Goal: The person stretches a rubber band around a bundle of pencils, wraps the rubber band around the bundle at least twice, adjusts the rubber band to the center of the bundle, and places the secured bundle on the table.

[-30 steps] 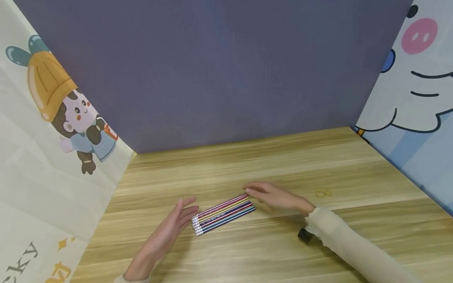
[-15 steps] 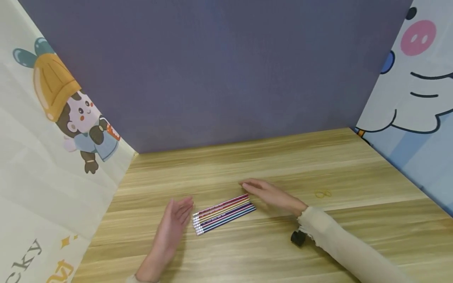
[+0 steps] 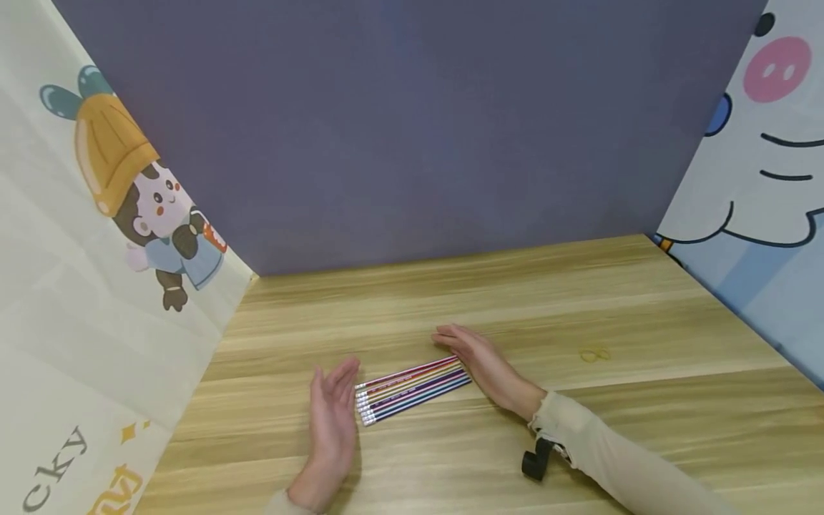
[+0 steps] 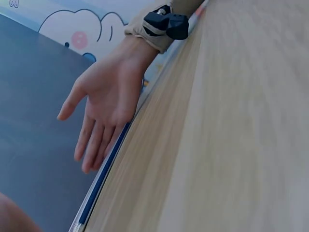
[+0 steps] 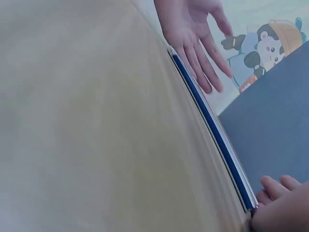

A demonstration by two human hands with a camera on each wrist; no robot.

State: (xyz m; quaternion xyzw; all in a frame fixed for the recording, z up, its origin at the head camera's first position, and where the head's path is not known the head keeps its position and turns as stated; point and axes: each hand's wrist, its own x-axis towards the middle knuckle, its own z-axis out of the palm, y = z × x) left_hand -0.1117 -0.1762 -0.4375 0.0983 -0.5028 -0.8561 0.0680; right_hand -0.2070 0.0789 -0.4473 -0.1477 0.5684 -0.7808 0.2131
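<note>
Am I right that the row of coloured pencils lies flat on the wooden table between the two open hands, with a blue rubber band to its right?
Not quite: the head view shows the rubber band is yellow; the row of coloured pencils does lie on the wooden table between the open left hand and right hand.

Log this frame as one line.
left hand: open, at eraser ends | right hand: open, at other ends | pencils: flat row on table | rubber band: apart, right

Seven pencils (image 3: 412,390) lie in one row between two hands, with two rubber bands (image 3: 594,354) nearby.
</note>
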